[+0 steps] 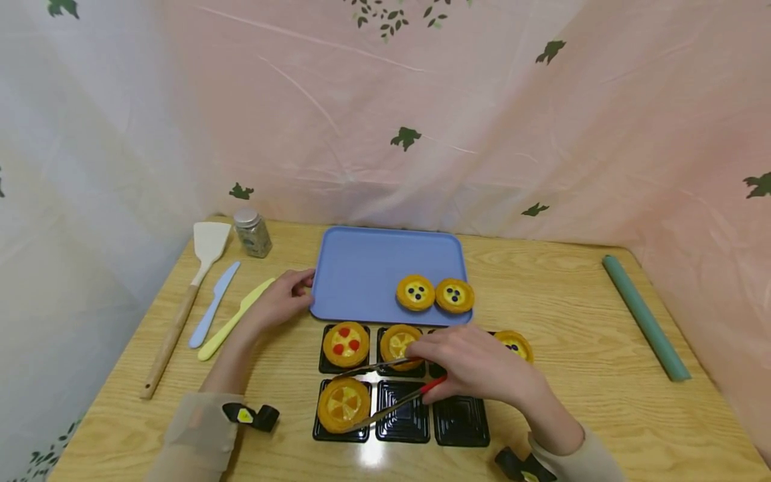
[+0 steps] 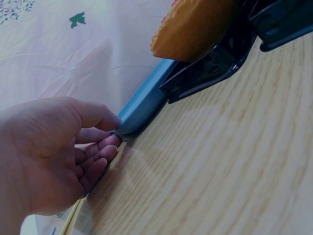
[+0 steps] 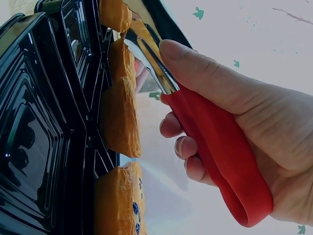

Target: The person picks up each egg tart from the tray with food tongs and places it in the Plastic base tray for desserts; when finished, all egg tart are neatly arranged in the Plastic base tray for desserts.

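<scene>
My left hand (image 1: 282, 298) is at the left edge of the blue tray (image 1: 355, 268). Seen from the left wrist, its thumb and fingers pinch the tray's corner. My right hand (image 1: 478, 365) grips metal tongs (image 1: 388, 412) by their red handle (image 3: 222, 152). The tongs' arms spread on either side of a tart with orange-yellow pieces (image 1: 343, 405), which sits in the front left black mould. Behind it stand a red-berry tart (image 1: 346, 345) and another orange-yellow tart (image 1: 397, 343). Two blueberry tarts (image 1: 415, 292) lie on the tray.
Right of my right hand, a further blueberry tart (image 1: 515, 345) is partly covered. Bare black moulds (image 1: 402, 412) fill the front middle and right. At left lie a spatula (image 1: 181, 314), a blue knife (image 1: 213, 304), a yellow knife (image 1: 235, 320) and a jar (image 1: 253, 234); at right, a green roll (image 1: 644, 318).
</scene>
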The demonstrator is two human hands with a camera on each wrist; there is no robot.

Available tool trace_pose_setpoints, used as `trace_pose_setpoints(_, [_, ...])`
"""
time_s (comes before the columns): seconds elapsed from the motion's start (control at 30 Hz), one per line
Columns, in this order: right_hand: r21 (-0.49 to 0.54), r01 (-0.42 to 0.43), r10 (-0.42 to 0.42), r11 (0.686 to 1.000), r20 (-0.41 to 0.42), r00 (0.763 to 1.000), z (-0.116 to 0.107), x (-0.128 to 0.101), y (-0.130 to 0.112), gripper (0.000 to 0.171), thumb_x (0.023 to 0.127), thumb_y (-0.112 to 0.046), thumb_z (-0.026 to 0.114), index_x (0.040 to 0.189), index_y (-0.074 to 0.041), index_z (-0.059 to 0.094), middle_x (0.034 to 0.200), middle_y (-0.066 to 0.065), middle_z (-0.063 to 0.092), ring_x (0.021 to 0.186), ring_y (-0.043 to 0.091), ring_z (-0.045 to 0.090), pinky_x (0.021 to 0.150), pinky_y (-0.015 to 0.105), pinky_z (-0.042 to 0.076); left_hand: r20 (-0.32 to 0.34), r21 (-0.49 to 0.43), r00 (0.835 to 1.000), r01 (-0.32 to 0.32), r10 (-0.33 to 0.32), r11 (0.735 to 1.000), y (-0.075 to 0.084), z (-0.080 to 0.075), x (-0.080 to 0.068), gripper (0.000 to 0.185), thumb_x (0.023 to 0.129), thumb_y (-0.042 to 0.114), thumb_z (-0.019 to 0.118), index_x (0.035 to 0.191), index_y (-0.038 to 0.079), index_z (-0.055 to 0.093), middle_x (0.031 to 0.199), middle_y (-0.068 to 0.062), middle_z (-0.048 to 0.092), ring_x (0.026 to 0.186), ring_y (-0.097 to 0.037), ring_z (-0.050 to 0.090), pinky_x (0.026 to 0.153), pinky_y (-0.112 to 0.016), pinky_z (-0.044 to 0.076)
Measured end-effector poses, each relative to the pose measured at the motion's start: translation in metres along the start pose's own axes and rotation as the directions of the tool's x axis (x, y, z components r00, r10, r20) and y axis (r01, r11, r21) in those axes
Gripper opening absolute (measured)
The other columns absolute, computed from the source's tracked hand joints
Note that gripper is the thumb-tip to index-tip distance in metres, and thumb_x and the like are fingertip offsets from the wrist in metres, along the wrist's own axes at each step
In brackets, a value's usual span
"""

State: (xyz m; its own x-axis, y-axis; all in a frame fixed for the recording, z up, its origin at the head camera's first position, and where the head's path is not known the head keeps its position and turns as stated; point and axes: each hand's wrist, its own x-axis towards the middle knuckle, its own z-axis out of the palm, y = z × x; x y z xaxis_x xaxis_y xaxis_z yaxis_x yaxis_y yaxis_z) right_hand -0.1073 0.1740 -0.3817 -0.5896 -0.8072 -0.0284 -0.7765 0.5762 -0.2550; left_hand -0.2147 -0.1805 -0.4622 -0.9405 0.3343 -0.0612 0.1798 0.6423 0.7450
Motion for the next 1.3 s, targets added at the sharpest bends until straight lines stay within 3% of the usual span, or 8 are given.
trace_pose_setpoints(0.17, [-0.003,-0.003,0.003,1.000,0.006,1.000,-0.0004,-0.0003,-0.0005,0.054,0.077,-0.051,0.085,0.119,-0.020,0.071,0.101,-0.009,0.074,0.077,0.003,0.060,0.063,0.014,0.040,0.002,-0.004,1.000,0.009,-0.009,1.000,0.0014,-0.0004,-0.0003,0.062,0.093,0.011,0.062,0.150,-0.008,0.046,0.124,-0.022,0.061,0.102,-0.026,0.055,0.087,-0.035,0.043])
trace_pose_setpoints(0.37, [-0.020,-0.005,0.005,1.000,0.010,1.000,-0.0004,-0.0004,-0.0008,0.053,0.076,-0.052,0.085,0.117,-0.021,0.070,0.098,-0.011,0.072,0.073,-0.002,0.050,0.061,0.015,0.037,0.003,-0.011,1.000,0.013,-0.013,1.000,0.0025,-0.0005,-0.0009,0.063,0.093,0.012,0.062,0.150,-0.007,0.046,0.125,-0.022,0.060,0.102,-0.026,0.055,0.087,-0.034,0.043])
trace_pose_setpoints(0.73, [-0.030,-0.017,0.018,0.999,0.023,1.000,0.0011,-0.0001,-0.0006,0.053,0.075,-0.053,0.085,0.116,-0.023,0.070,0.095,-0.011,0.070,0.071,-0.001,0.046,0.061,0.016,0.036,0.010,-0.006,1.000,0.018,-0.018,1.000,0.0007,0.0004,0.0002,0.063,0.093,0.013,0.062,0.151,-0.006,0.046,0.125,-0.021,0.060,0.102,-0.026,0.054,0.087,-0.035,0.042])
trace_pose_setpoints(1.3, [-0.049,0.014,-0.015,0.999,-0.019,1.000,0.0015,0.0003,0.0006,0.052,0.076,-0.051,0.086,0.116,-0.021,0.071,0.099,-0.010,0.073,0.077,-0.001,0.058,0.063,0.015,0.042,0.008,-0.002,1.000,0.025,-0.025,1.000,-0.0001,0.0004,-0.0003,0.064,0.092,0.012,0.060,0.151,-0.007,0.045,0.124,-0.021,0.059,0.101,-0.025,0.054,0.086,-0.034,0.043])
